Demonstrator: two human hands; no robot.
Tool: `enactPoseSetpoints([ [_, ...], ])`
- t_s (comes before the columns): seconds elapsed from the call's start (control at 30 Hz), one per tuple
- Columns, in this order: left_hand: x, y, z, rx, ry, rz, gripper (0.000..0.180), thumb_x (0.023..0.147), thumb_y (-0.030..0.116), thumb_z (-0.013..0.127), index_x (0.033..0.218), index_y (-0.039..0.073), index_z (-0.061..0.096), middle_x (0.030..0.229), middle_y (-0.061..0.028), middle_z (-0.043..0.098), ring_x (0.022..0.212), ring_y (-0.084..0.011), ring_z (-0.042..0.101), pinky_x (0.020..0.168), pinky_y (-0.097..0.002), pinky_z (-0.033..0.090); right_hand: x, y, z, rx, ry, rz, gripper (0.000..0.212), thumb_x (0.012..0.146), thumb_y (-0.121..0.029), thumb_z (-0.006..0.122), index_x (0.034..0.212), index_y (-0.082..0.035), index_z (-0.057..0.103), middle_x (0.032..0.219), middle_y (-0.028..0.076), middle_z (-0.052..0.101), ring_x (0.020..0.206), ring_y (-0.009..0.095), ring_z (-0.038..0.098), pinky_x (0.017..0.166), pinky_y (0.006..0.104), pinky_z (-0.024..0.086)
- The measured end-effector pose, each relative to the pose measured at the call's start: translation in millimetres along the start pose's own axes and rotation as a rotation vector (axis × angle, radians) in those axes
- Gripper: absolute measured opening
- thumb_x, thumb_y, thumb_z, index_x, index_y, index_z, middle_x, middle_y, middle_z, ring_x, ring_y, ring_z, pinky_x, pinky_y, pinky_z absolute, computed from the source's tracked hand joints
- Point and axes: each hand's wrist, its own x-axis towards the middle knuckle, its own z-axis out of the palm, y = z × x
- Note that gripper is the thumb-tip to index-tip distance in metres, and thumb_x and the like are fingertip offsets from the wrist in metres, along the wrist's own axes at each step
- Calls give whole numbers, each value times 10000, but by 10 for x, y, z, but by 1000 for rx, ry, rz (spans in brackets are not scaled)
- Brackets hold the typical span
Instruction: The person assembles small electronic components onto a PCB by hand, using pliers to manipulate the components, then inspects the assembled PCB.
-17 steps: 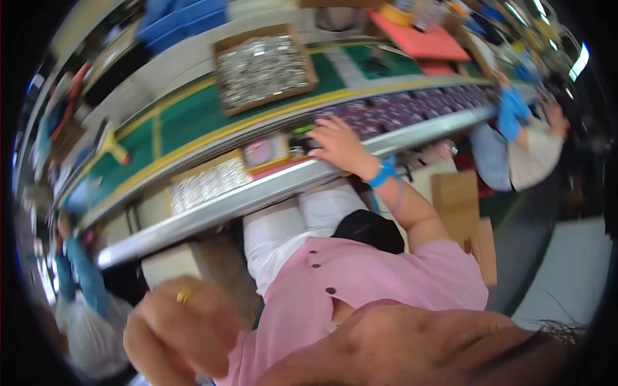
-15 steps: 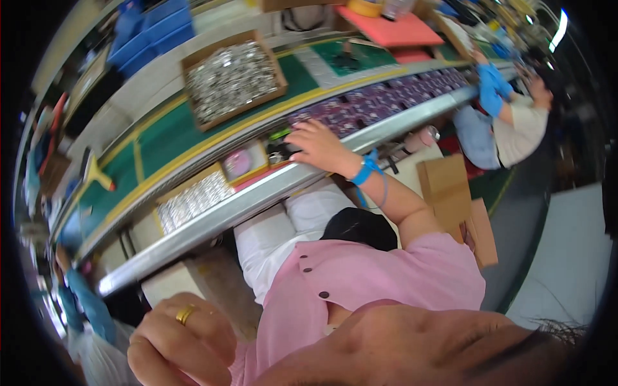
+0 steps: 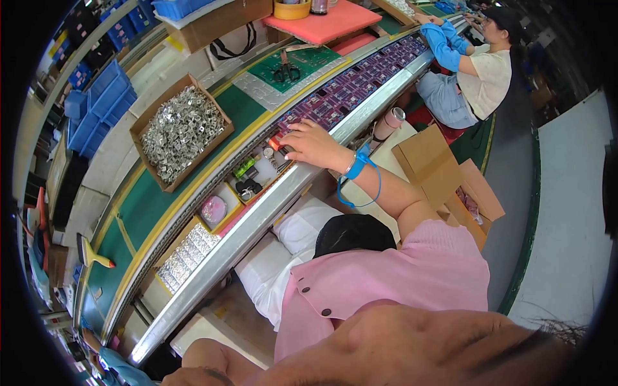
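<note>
My right hand [image 3: 315, 147], with a blue wrist strap [image 3: 356, 165] on its wrist, reaches over the near edge of the bench. Its fingers curl round a small orange-red object [image 3: 275, 142] whose kind I cannot make out. Just beyond the fingers lies a row of purple circuit boards [image 3: 351, 89]. Beside the hand, a shallow tray holds a green item [image 3: 244, 168], a watch [image 3: 268, 154] and dark small parts [image 3: 248, 188]. My left arm [image 3: 209, 361] is bent at the lower edge, and its fingers are hidden.
A carton of small metal parts [image 3: 182, 132] sits on the green bench, with scissors [image 3: 286, 72] farther along. Nearer lie a pink round container [image 3: 214, 210] and a silvery bubbled sheet [image 3: 188, 255]. A metal rail [image 3: 257, 225] edges the bench. A co-worker [image 3: 476, 77] sits at the right.
My view has turned and shifted. My right hand has moved right along the tray, uncovering the green item, and the orange-red object now shows at its fingers. My left hand has dropped toward the lower edge.
</note>
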Motion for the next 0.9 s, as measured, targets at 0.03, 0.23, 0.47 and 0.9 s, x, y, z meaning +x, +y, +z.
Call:
enactPoseSetpoints([
  [0.03, 164, 82, 113, -670, 113, -503, 158, 821, 115, 575, 679, 122, 506, 689, -8, 504, 551, -130, 470, 453, -237, 330, -31, 74, -50, -34, -18, 50, 366, 804, -381, 598, 1073, -132, 611, 1086, 33, 611, 1137, 251, 474, 1008, 444, 302],
  [0.23, 527, 193, 156, -1255, 441, -1129, 219, 773, 76, 576, 658, 100, 391, 597, -1, 333, 527, -83, 380, 429, -197, 275, -184, 430, -142, -92, 0, 172, 367, 795, -354, 610, 1071, -112, 619, 1072, 71, 616, 1130, 260, 481, 1004, 452, 307],
  [0.47, 172, 598, 305, -1110, 34, -886, 173, 794, 205, 602, 774, 77, 489, 728, -23, 414, 592, -132, 413, 472, -241, 320, 227, 230, -111, 178, 148, 30, 324, 748, -311, 656, 995, -103, 639, 933, 86, 621, 932, 265, 556, 844, 409, 396],
  [0.9, -1369, 2351, 903, -1463, -827, -861, 249, 808, 247, 572, 726, 22, 641, 722, -135, 602, 677, -313, 573, 631, -408, 424, 1359, -1105, 393, 1471, -78, -195, 518, 935, -457, 397, 945, 11, 620, 863, 131, 656, 840, 213, 634, 750, 306, 486],
])
